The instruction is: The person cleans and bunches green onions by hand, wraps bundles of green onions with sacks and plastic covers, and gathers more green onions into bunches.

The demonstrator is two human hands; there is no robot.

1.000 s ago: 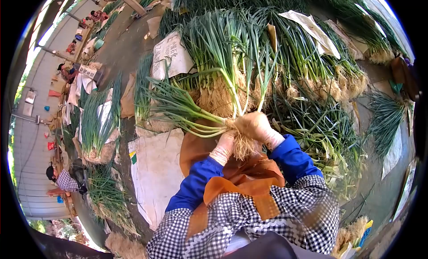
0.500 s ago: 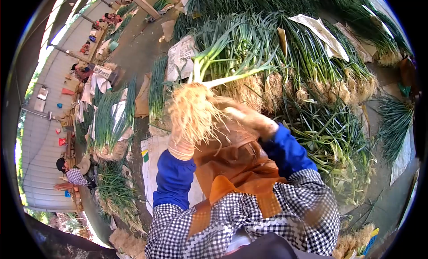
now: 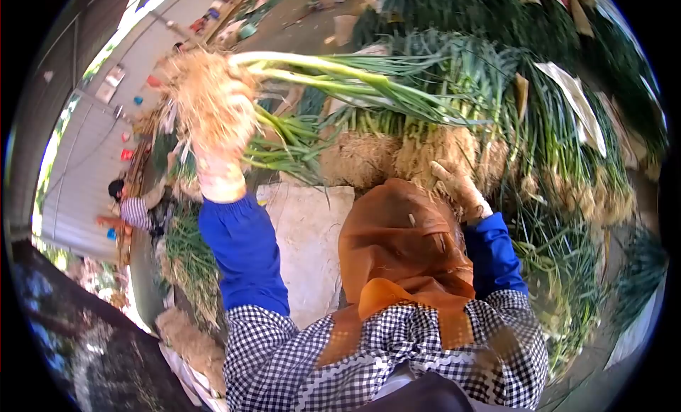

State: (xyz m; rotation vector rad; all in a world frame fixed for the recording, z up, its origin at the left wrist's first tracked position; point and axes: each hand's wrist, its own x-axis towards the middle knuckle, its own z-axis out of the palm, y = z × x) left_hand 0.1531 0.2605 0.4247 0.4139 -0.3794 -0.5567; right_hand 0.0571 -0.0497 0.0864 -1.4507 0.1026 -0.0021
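My left hand (image 3: 225,146), raised out to the left, is closed round a bunch of green onions. The pale, shaggy roots (image 3: 198,85) of this bunch cover part of the hand. Its green stalks (image 3: 319,71) stretch out to the right. My right hand (image 3: 462,192) is low, beside the brown apron (image 3: 397,227). Its fingers are apart and reach toward the root ends (image 3: 448,148) of the piled green onions. Whether the fingertips touch those roots I cannot tell.
Rows of green onions (image 3: 567,142) fill the far and right side. A pale sack (image 3: 305,242) lies left of the apron. More bundles (image 3: 188,249) lie on the left, near a seated person (image 3: 135,210) in a cap.
My left hand has swung up and left with the bunch, whose stalks now point right. My right hand has moved away from the bunch, rightward to the piled roots. The view has shifted.
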